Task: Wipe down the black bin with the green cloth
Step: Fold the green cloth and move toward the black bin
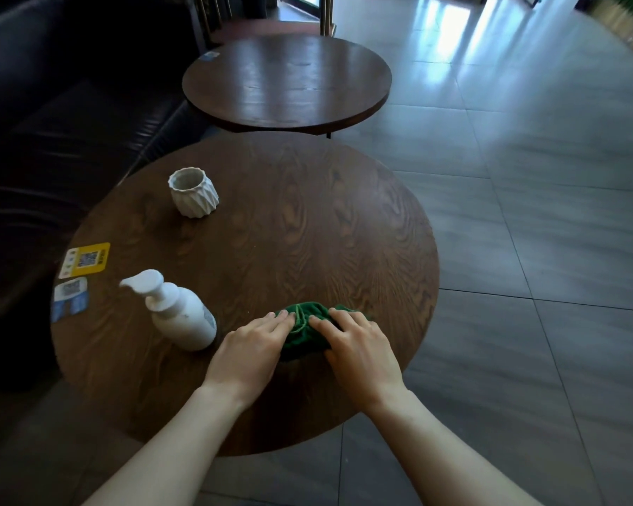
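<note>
While both hands are working on the cloth near the front edge of the round wooden table (pixel 307 220), here's the rundown going left to right. A black leather sofa (pixel 52 122) is sitting along the far left, pretty dark. On the table's left edge, a yellow QR code sticker (pixel 85 260) is lying flat, with a blue and white QR sticker (pixel 70 298) just in front of it. Further back, a white faceted ceramic cup (pixel 193 192) is standing upright, well apart from everything else. A white pump bottle (pixel 178 311) is standing close to the stickers, nozzle pointing left, just beside the left hand.

The left hand (pixel 254 346) is lying palm down with fingers stretched out fairly straight, fingertips pressing on the left side of the green cloth (pixel 304 332). It's not really gripping it as far as I can see. The cloth is bunched up on the tabletop between the two hands. The right hand (pixel 359 346) is covering the cloth's right side, fingers a bit bent and spread over it; can't tell whether it's pinching the fabric or just pressing it.

No black bin is showing anywhere in this view. Behind, a second round wooden table (pixel 285 82) is sitting just beyond the first, and grey floor tiles (pixel 527 213) are filling the right side.
</note>
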A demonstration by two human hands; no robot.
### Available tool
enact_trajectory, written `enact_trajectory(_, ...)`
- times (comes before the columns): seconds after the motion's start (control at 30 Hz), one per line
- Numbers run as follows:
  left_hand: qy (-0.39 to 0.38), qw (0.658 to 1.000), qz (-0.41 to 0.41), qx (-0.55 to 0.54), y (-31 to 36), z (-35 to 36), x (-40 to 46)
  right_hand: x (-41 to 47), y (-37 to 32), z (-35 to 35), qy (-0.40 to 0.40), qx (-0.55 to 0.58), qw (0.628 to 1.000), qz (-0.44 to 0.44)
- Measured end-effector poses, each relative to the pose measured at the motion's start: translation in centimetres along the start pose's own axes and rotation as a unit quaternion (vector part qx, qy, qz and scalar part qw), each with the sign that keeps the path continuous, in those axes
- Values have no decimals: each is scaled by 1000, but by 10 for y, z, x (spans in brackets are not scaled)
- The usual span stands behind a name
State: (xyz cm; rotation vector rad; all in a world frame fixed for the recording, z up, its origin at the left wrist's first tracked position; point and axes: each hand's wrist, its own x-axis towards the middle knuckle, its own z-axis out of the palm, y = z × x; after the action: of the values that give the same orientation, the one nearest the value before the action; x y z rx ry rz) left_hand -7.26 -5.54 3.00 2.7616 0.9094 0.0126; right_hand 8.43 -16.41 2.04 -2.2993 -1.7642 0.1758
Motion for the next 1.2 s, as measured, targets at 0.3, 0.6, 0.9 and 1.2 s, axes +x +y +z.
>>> enact_trajectory(0.3, 29, 999, -24, -8, -14, -38, -65, -30, -70, -29, 10, -8, 1000, 8)
enact_trajectory(0.6, 45, 999, -16, -11, -28, -93, -138, -67, -150, -63, 22, -10, 1000, 17)
enact_trajectory(0.9, 79, 997, 8, -5, -39, -147, -207, -106, -221, -105, 46, -29, 998, 31)
enact_trajectory(1.2, 115, 993, 30, -18, -32, -207, -283, -156, -287, -157, 59, -40, 997, 36)
